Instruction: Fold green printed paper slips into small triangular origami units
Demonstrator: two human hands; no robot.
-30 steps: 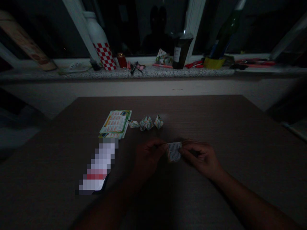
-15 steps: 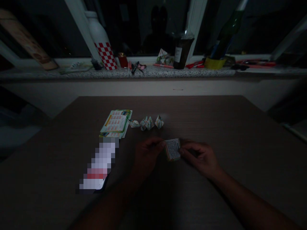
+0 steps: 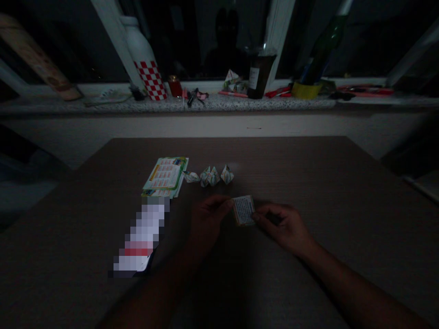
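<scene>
A small squarish piece of printed paper (image 3: 243, 210), apparently folded, is held up between my two hands over the table. My left hand (image 3: 209, 221) pinches its left edge between thumb and fingers. On the opposite edge, my right hand (image 3: 283, 226) grips it the same way. Just beyond the hands stand several folded paper pieces (image 3: 210, 176) in a row, with printed patterns like the paper's. To their left lies a stack of printed sheets (image 3: 164, 174) with green borders and calendar-like grids.
A phone (image 3: 142, 240) with a blurred bright screen lies left of my left forearm on the brown table (image 3: 295, 164). Along the granite windowsill (image 3: 226, 103) stand a red-checked white bottle (image 3: 149, 73), a dark cup (image 3: 259, 75) and a green bottle (image 3: 322, 50) in a yellow ring. The room is dim.
Both hands have shifted the paper slightly left and away from me, and it is tilted a little differently. The folded pieces, stack and phone stay in place.
</scene>
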